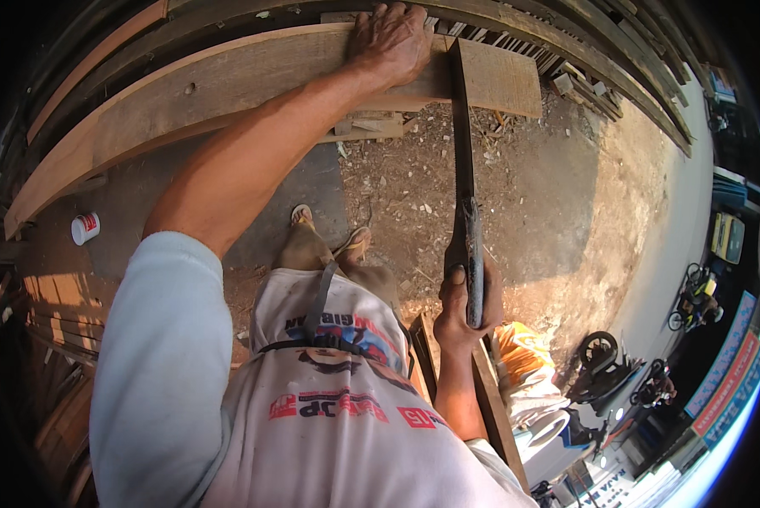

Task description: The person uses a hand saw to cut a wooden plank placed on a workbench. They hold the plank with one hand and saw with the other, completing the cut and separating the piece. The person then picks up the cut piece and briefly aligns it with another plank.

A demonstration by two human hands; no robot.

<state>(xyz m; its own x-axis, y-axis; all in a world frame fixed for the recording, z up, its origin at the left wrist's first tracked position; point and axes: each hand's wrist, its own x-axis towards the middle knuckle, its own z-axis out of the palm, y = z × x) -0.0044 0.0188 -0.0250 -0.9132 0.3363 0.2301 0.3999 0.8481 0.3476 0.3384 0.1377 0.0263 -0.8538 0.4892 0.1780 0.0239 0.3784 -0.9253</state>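
A long wooden plank (228, 80) stretches from the left side to the upper middle. My left hand (394, 44) lies on it near its far edge, with the fingers reaching over that edge and somewhat spread. My right hand (469, 300) is wrapped round the handle of a hand saw (465, 161). The saw's dark blade runs away from me and crosses the plank close to its right end, to the right of my left hand. Beyond the blade the plank's end piece (503, 80) shows. How deep the blade sits in the wood I cannot tell.
Long boards (566, 51) are stacked behind the plank. Sawdust and wood chips litter the ground (397, 182). A white tub (85, 228) stands at the left. On the right are an orange and white sack (524, 356), a parked motorcycle (600, 372) and a road with traffic.
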